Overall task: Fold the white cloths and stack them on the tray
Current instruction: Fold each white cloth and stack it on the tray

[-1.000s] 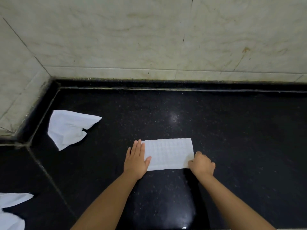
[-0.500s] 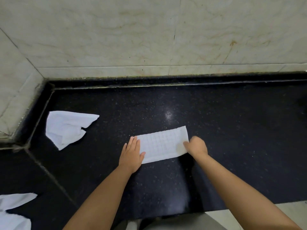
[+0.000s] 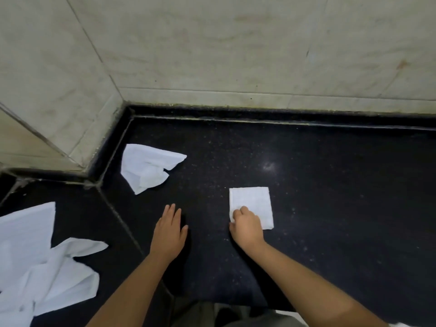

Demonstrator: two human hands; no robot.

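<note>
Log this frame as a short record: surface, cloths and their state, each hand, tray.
surface: black speckled counter, tiled wall corner behind
folded cloth: small white square, flat on the counter
unfolded cloths: one crumpled near the corner; a loose pile at far left
left hand: flat, fingers straight, holds nothing
right hand: fingers curled on the folded cloth's near-left corner
tray: not in view

A black speckled stone counter [image 3: 306,197] meets pale tiled walls at twelve and nine o'clock; on it lie a folded white square cloth [image 3: 253,202] near centre, a crumpled cloth [image 3: 148,167] at ten o'clock, a loose heap of cloths [image 3: 40,263] at eight o'clock.
</note>
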